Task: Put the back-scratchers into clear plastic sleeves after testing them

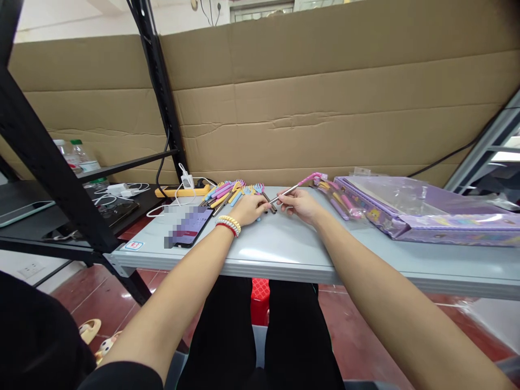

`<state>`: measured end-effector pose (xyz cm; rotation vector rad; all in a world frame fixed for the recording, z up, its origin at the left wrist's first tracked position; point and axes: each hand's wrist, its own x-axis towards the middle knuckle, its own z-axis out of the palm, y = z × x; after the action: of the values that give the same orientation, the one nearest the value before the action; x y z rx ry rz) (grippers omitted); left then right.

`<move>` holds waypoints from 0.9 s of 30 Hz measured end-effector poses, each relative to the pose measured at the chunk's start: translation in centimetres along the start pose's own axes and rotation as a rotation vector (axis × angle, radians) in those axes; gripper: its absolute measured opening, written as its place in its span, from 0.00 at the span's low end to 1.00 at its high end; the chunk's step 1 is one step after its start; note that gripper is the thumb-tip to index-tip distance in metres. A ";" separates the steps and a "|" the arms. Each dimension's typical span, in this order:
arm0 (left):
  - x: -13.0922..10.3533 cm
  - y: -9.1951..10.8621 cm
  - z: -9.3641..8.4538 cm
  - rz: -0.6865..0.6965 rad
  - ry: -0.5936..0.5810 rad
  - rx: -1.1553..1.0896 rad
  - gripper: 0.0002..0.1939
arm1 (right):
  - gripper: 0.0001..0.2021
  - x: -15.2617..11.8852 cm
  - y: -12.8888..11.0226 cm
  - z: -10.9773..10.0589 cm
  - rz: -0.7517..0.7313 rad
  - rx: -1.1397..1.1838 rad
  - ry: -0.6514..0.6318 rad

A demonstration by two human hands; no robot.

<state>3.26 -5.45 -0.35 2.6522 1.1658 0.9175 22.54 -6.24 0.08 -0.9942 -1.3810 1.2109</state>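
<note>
Head view: I see R hand (301,205) pinching silver rod w/ pink end (289,190), held above grey tabletop (280,244). L hand (248,210) at rod's near end; can't tell if fingers grip. Risk: loose pinch drops rod; L wrist, close to phone (193,227), could nudge it off edge.
</note>
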 end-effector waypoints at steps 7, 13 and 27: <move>-0.1 0.3 -0.1 0.023 -0.024 -0.024 0.13 | 0.11 0.2 0.0 0.1 -0.032 -0.049 0.041; -0.1 0.2 -0.2 -0.012 -0.042 -0.018 0.17 | 0.10 0.5 0.0 0.0 -0.033 -0.027 0.152; -0.3 0.3 -0.6 -0.126 0.005 0.079 0.22 | 0.11 0.9 0.1 -0.3 -0.079 -0.113 0.280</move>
<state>2.93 -5.96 0.09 2.6022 1.3798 0.8742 22.72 -5.30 0.17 -1.1306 -1.2634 0.9044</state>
